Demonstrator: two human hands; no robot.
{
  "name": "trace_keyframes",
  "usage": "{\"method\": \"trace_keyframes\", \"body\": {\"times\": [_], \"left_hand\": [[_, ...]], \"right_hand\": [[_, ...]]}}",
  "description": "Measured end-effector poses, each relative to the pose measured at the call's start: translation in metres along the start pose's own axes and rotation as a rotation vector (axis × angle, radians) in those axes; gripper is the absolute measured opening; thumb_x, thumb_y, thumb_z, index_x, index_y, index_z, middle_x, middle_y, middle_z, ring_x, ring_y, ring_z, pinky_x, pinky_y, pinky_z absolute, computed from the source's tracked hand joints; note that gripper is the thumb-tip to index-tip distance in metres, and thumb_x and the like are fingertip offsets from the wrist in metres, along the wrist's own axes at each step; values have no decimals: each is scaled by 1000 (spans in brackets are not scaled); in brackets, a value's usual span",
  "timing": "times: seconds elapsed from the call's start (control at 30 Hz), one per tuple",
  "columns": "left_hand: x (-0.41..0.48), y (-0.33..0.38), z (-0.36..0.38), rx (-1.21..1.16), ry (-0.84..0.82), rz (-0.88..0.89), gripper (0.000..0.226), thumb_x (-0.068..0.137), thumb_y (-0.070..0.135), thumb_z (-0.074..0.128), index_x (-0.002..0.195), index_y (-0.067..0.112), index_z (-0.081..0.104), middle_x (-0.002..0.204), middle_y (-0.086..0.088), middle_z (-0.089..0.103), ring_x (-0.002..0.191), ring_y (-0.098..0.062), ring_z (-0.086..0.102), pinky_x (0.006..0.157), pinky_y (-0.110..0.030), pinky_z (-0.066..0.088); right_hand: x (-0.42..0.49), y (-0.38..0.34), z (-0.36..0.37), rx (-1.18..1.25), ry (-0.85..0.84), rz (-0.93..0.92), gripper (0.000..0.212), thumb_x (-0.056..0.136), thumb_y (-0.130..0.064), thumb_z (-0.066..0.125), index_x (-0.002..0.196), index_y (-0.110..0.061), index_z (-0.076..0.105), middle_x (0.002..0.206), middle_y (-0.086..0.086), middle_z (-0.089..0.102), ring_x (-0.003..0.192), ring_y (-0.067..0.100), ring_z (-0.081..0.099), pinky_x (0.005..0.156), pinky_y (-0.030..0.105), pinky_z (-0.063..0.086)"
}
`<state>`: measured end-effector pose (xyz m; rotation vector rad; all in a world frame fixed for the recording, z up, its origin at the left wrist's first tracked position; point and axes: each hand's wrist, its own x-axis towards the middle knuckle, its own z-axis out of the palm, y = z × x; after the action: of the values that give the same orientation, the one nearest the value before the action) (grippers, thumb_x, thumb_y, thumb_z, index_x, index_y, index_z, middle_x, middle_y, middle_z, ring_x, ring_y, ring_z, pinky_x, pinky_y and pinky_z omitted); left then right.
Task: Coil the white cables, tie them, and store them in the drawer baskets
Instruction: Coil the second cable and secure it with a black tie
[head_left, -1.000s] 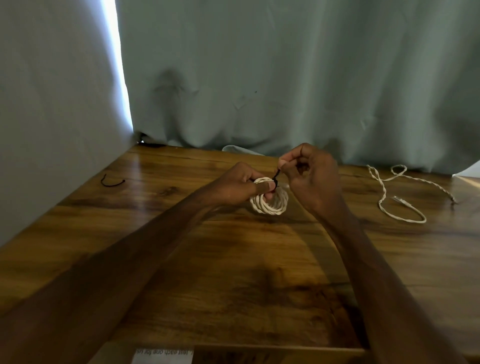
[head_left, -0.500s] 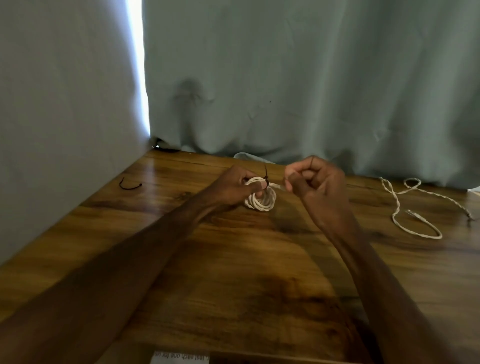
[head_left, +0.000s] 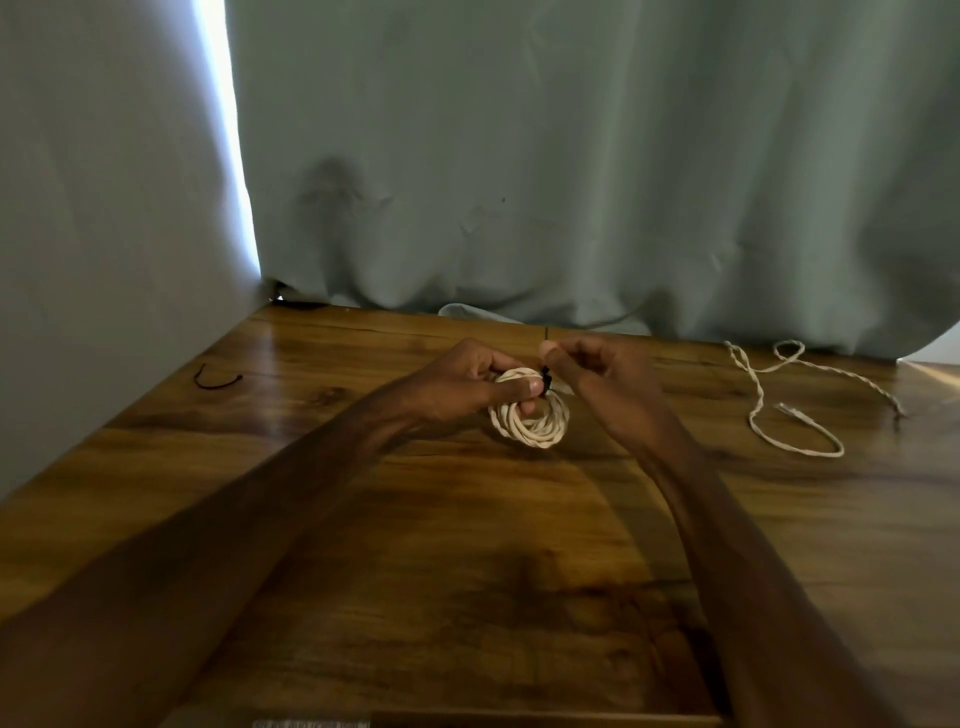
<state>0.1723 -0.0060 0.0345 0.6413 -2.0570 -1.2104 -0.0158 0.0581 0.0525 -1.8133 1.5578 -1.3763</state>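
A coiled white cable hangs just above the wooden table, near its far middle. My left hand grips the coil's top with thumb and fingers. A thin black tie wraps the coil at that spot, its end sticking up. My right hand pinches that tie end between thumb and forefinger, right beside the left thumb. A second white cable lies loose and uncoiled on the table to the right.
A spare black tie lies at the table's far left by the grey wall. A grey-green curtain hangs along the table's back edge. A paper label shows at the near edge.
The right hand has come back in to the coil and pinches the tie close to the left thumb. The coil hangs lower and more open to view.
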Motion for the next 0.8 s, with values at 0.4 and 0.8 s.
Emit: {"method": "trace_keyframes", "body": {"times": [0.4, 0.8], "left_hand": [[-3, 4, 0, 8, -54, -35, 25, 97, 16, 69, 115, -1, 73, 104, -13, 79, 101, -23, 75, 94, -32, 58], [-6, 9, 0, 24, -47, -120, 48, 83, 19, 82, 127, 3, 69, 114, -11, 77, 109, -27, 73, 104, -50, 54]], "right_hand": [[-3, -2, -10, 255, 0, 106, 18, 90, -17, 77, 104, -5, 78, 90, 4, 80, 79, 7, 74, 65, 14, 54], [-3, -3, -9, 254, -81, 170, 21, 99, -26, 67, 98, -9, 80, 94, 3, 80, 89, 12, 74, 85, 38, 57]]}}
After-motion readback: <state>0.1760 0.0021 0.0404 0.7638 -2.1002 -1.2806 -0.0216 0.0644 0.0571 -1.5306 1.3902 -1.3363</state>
